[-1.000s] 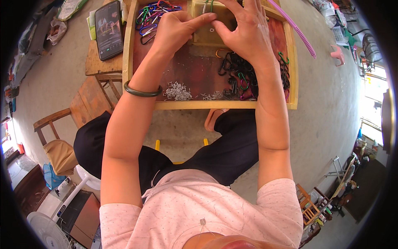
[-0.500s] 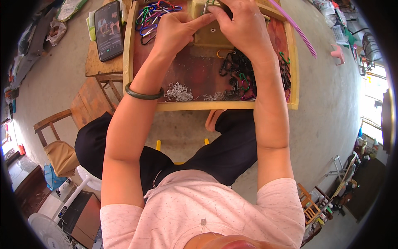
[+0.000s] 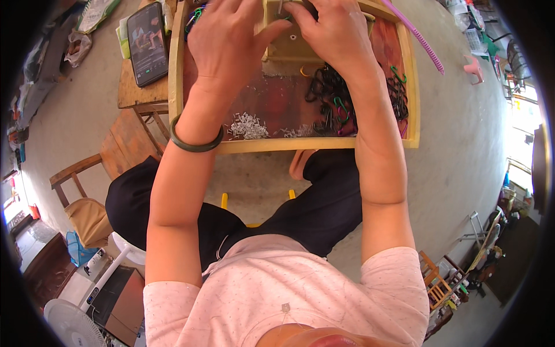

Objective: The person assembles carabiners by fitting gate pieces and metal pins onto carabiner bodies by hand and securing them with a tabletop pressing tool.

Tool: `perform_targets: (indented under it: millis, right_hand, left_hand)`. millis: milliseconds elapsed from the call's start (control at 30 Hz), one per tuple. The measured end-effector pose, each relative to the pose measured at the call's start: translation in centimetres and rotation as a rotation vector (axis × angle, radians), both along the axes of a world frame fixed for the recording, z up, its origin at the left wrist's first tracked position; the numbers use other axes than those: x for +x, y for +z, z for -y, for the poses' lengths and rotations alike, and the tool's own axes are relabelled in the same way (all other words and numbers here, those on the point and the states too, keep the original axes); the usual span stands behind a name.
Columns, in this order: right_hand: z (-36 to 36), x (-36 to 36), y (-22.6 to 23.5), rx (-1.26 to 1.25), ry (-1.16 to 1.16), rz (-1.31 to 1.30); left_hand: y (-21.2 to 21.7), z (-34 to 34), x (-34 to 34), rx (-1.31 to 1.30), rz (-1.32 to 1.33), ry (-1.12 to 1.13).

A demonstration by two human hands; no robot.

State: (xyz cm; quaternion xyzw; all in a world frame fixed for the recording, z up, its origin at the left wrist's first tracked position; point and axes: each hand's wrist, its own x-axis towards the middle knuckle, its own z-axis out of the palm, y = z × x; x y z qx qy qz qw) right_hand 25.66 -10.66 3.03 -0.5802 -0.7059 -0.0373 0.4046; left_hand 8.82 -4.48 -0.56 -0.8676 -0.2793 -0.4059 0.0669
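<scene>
My left hand [image 3: 226,49] is open, its fingers spread over the left side of a wooden-framed tray [image 3: 260,144]. Under it, coloured carabiners [image 3: 195,19] are mostly hidden. At the top edge my right hand [image 3: 335,34] is bent in a pinch by a small silvery rod [image 3: 281,7] above a yellowish block [image 3: 293,49]. Its fingertips are cut off, so what they grip is unclear. Beside the right wrist lies a heap of black carabiners [image 3: 328,87], with a few green and purple ones. Small silvery pins [image 3: 247,125] form a pile near the tray's front edge.
A phone [image 3: 147,45] rests on a wooden bench [image 3: 132,87] left of the tray. A pink coiled tube [image 3: 419,43] hangs over the right rim. A wooden chair [image 3: 118,141] stands at the left, and a white fan [image 3: 72,324] at the lower left.
My left hand has let go at the block, moved left and spread its fingers over the coloured carabiners. My right hand stays almost in place. The green carabiner at the fingertips no longer shows.
</scene>
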Motion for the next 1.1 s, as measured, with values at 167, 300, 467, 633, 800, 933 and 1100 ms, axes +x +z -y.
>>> perform_targets:
  millis: [167,300,467,633,800,933,1100]
  right_hand:
    - [-0.1,0.1,-0.2,0.005,0.017,-0.008]
    - [-0.2,0.3,-0.7,0.083,0.031,0.024]
    - [0.1,0.3,-0.9,0.073,0.034,0.043]
    - [0.1,0.3,-1.3,0.146,0.021,0.182]
    - [0.5,-0.1,-2.1,0.165,-0.063,0.213]
    - [0.3,-0.2,-2.3,0.149,-0.085,0.218]
    - [0.5,-0.4,-2.2,0.125,-0.063,0.215]
  left_hand:
    - [1.6,-1.4,0.5,0.207,0.084,0.101]
    - [1.5,-1.3,-0.4,0.136,0.024,0.126]
    - [1.6,-1.0,-0.5,0.087,-0.036,0.207]
    - [1.9,-1.4,-0.8,0.085,-0.039,0.176]
    - [1.4,-1.8,-0.8,0.116,-0.040,0.176]
    - [1.9,-1.6,-0.8,0.071,-0.039,0.167]
    - [1.6,-1.4,-0.8,0.034,-0.036,0.167]
